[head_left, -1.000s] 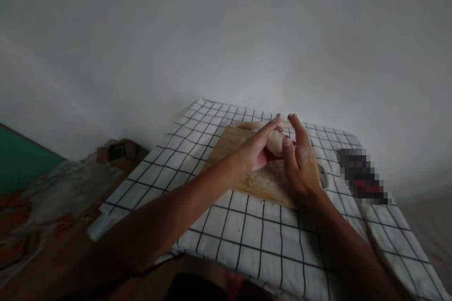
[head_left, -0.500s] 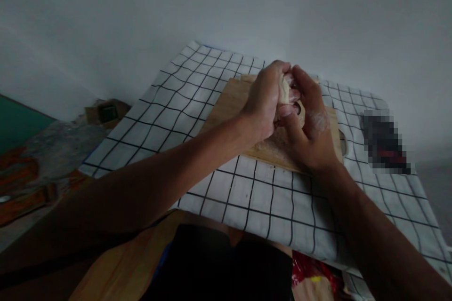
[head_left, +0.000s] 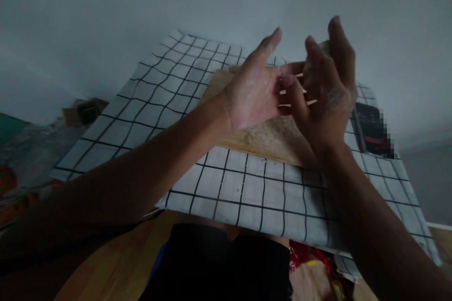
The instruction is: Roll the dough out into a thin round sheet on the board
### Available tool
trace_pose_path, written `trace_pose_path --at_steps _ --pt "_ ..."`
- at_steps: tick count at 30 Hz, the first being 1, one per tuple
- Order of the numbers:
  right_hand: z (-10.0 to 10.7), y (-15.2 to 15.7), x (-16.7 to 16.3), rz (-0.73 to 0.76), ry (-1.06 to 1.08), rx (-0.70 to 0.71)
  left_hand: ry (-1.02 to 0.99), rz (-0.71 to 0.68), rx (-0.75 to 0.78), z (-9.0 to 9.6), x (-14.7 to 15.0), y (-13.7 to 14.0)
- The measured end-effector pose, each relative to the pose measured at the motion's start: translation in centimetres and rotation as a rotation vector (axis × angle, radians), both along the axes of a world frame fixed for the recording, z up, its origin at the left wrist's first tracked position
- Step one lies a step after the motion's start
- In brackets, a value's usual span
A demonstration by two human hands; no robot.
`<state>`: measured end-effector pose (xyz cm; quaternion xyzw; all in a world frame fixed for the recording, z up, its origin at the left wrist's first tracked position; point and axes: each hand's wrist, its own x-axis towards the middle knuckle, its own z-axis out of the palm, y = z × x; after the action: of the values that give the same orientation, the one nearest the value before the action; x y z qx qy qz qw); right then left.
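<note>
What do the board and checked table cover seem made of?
Board: probably wood, matte, from its tan colour and dull surface.

Table cover: likely matte cloth, since its grid lines ripple softly; thin plastic is possible, as no weave shows.

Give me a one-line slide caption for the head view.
Left hand open, right hand cupping a pale lump, above a powder-dusted wooden board on a checked cloth.

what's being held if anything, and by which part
Dough, in the right hand, fingers over its near side; the rest of the hold is hidden. The left hand is open.
</note>
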<state>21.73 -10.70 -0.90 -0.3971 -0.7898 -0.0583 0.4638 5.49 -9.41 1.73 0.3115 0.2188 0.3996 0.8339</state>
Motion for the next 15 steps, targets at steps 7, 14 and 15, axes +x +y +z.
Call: trace_pose_path --at_steps 7,14,15 --pt "0.9 -0.1 0.7 -0.014 0.152 0.041 0.092 -0.094 0.169 -1.3 -0.2 0.5" --pt "0.4 0.3 -0.3 -0.010 0.554 -0.214 0.485 0.152 0.428 -1.5 0.8 -0.1" --pt "0.3 0.3 -0.5 0.011 0.565 -0.268 0.580 0.252 0.512 -1.6 0.9 -0.3"
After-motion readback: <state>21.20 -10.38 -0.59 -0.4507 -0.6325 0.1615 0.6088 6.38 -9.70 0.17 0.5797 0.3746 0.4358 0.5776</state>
